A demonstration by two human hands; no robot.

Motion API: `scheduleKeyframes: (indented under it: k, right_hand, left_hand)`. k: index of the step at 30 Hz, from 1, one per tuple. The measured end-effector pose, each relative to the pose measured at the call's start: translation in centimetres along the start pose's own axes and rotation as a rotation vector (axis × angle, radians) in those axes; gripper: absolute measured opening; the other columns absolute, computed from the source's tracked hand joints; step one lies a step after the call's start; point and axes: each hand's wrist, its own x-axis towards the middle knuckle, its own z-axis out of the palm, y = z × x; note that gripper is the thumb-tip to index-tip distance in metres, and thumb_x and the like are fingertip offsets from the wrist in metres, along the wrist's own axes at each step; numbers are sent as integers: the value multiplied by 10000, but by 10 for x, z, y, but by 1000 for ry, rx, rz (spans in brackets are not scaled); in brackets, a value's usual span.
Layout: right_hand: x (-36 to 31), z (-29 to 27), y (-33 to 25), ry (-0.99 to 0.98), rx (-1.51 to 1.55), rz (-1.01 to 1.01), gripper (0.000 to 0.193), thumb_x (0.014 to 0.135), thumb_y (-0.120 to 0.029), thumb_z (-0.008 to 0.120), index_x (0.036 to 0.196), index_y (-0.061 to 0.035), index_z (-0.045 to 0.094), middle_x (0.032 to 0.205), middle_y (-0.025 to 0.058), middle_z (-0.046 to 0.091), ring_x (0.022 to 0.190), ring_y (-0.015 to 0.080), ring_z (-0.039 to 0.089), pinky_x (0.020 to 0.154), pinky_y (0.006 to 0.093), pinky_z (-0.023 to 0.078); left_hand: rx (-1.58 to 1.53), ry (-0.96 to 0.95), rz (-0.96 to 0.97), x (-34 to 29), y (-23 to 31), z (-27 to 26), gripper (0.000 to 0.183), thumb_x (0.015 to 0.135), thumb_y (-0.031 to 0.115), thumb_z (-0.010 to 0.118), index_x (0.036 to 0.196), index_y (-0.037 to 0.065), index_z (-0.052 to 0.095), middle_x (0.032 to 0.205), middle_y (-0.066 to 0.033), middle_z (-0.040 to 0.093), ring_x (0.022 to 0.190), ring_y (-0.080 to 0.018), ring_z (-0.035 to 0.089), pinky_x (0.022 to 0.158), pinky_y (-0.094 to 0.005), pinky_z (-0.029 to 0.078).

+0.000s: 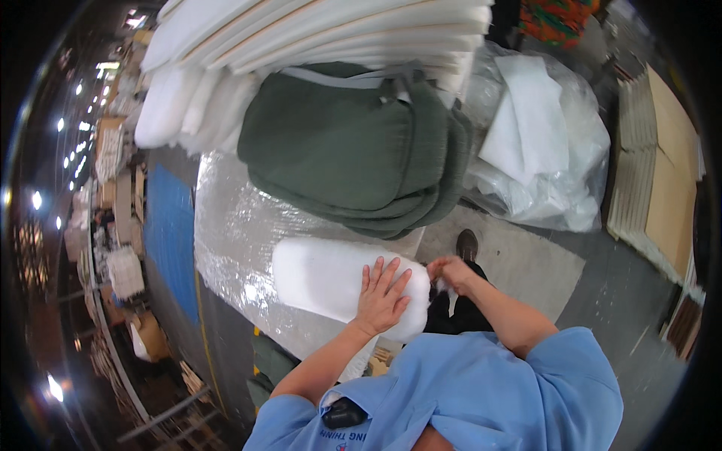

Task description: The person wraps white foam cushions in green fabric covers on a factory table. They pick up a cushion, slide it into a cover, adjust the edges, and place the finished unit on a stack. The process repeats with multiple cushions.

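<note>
A white, rounded padded cushion insert [320,274] lies on a table [233,218] covered in clear plastic film. My left hand [382,301] rests flat on its right part, fingers spread. Just off the insert's right end, my right hand [453,275] has its fingers curled together; a small whitish bit shows below them, too unclear to name. Beyond the insert sits a stack of dark green fabric cushion covers [323,143], with a grey strap [338,77] along the top one's far edge.
White foam sheets [316,34] are piled at the table's far side. A clear plastic bag [579,150] of white padding stands to the right, with stacked cardboard [669,203] beyond it. Leftward, a blue sheet [171,240] lies near the floor's yellow line.
</note>
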Motion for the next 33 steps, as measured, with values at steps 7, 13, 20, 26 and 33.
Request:
scheduleKeyframes:
  k: [7, 13, 20, 26, 33]
  right_hand:
    - [-15, 21, -113, -58, -420, -275, 251, 1049, -225, 685, 1086, -4, 798, 871, 50, 740, 801, 155, 634, 750, 326, 511]
    - [-11, 43, -125, 13, -662, -477, 296, 1046, -290, 679, 1027, -16, 790, 845, 75, 732, 812, 165, 639, 775, 338, 516]
    - [-81, 66, -128, 25, -385, -720, 428, 1113, -398, 562, 1045, -9, 727, 899, 96, 695, 823, 191, 620, 780, 340, 499]
    - [-127, 143, -132, -211, -1128, -1222, 575, 1153, -493, 369, 1268, -39, 704, 1248, 179, 684, 1217, 413, 603, 1067, 533, 442]
    - [-117, 143, -123, -622, -1084, -1017, 628, 1150, -514, 376, 1475, -30, 610, 1509, 246, 585, 1453, 449, 497, 1246, 525, 346]
  left_hand:
    - [-78, 350, -489, 10, -7, 5, 612, 1063, 372, 571, 1614, 118, 492, 1709, -206, 371, 1604, -526, 224, 1283, -703, 117]
    - [68, 210, -504, 27, -26, -1, 612, 1068, 412, 566, 1601, 116, 507, 1696, -192, 391, 1595, -534, 234, 1273, -724, 131]
    - [-1033, 616, -639, 6, 73, -4, 520, 1152, 389, 486, 1548, 58, 544, 1544, -129, 590, 1476, -332, 519, 1248, -466, 381]
    - [-2384, 866, -890, 9, 93, -29, 352, 1121, 218, 506, 1400, 28, 606, 1361, -100, 673, 1271, -224, 638, 1080, -405, 546]
    - [-1795, 1004, -1054, -38, 67, -3, 403, 975, -32, 501, 1353, 31, 623, 1236, -125, 671, 1146, -258, 655, 954, -400, 571]
